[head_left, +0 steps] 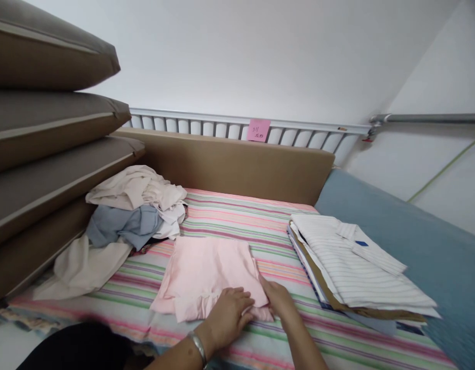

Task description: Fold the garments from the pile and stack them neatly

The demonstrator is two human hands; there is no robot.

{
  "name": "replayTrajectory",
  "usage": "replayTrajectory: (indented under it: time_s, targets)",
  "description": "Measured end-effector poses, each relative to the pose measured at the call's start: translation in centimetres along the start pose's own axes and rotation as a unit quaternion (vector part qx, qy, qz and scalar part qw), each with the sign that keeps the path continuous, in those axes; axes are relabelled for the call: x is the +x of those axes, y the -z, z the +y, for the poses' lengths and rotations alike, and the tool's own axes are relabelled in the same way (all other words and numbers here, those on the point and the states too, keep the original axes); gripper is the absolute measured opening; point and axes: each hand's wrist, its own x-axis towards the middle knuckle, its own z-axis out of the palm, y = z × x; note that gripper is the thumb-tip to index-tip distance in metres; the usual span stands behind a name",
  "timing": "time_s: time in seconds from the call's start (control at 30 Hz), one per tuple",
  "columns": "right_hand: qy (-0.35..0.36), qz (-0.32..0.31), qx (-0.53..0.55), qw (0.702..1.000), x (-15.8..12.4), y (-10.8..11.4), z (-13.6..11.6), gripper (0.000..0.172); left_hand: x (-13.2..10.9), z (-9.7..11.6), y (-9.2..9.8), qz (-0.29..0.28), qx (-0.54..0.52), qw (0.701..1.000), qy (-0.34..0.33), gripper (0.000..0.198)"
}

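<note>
A folded pink garment (210,262) lies on the striped sheet in front of me, with gathered fabric along its near edge. My left hand (230,312), with a silver bangle at the wrist, rests flat over the near right part of the garment, fingers stretched out. At the right edge of the same cloth, my right hand (279,299) grips the fold; some of its fingers are hidden by the fabric. Right of my hands is a neat stack of folded clothes, topped by a white striped shirt (348,257) with a dark blue patch near its collar.
On the left, a loose heap of clothes (125,221) in cream, blue-grey and white lies against several stacked brown cushions (48,123). Behind the striped sheet (237,216) stands a brown padded board (237,162), then a white radiator (183,126) with a pink note (258,130).
</note>
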Motion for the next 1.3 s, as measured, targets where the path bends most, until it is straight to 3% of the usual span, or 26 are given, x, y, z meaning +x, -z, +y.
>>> replayTrajectory:
  time_s: [0.07,0.13,0.3,0.37,0.43,0.5,0.57,0.67,0.8,0.93,1.0,1.3]
  targets:
    - [0.027,0.022,-0.023,0.999,0.0,-0.4,-0.7,0.03,-0.1,-0.5,-0.5,0.003,0.01,1.0,-0.008,0.033]
    - [0.059,0.044,-0.048,0.996,-0.3,-0.9,-0.9,0.035,-0.2,-0.8,-0.9,0.006,0.019,1.0,-0.024,0.033]
    - [0.081,0.038,-0.231,0.969,-0.7,-1.0,1.3,0.044,-1.1,-0.9,-0.2,0.015,0.006,0.997,-0.078,0.046]
    - [0.092,0.051,-0.283,0.953,-0.4,-0.9,1.9,0.048,-2.4,-1.6,1.1,0.083,-0.019,0.995,-0.061,0.044]
    - [0.152,0.106,-0.311,0.932,-0.2,-1.0,1.7,0.05,-4.4,-3.3,2.8,0.202,-0.04,0.979,0.008,0.036]
    - [0.236,0.145,-0.317,0.907,-0.1,-1.7,0.8,0.052,-6.6,-5.7,4.9,0.34,-0.051,0.932,0.119,0.031]
    - [0.285,0.15,-0.324,0.889,0.0,-3.0,-0.1,0.053,-8.6,-8.3,6.8,0.413,-0.03,0.879,0.238,0.031]
    - [0.264,0.137,-0.376,0.878,0.1,-5.5,-0.5,0.052,-10.1,-11.0,8.5,0.381,0.034,0.859,0.342,0.029]
    - [0.198,0.109,-0.442,0.868,-0.3,-7.7,0.4,0.049,-9.2,-11.3,8.5,0.328,0.083,0.862,0.378,0.026]
    - [0.174,0.096,-0.452,0.869,-0.7,-7.9,0.5,0.05,-7.4,-10.3,8.2,0.254,0.194,0.86,0.397,0.025]
    - [0.163,0.088,-0.445,0.876,-0.6,-7.8,0.3,0.05,-7.0,-10.1,8.3,0.245,0.205,0.861,0.397,0.026]
    - [0.17,0.098,-0.408,0.892,-0.7,-7.6,0.4,0.047,-8.4,-12.0,7.2,0.146,0.222,0.861,0.433,0.03]
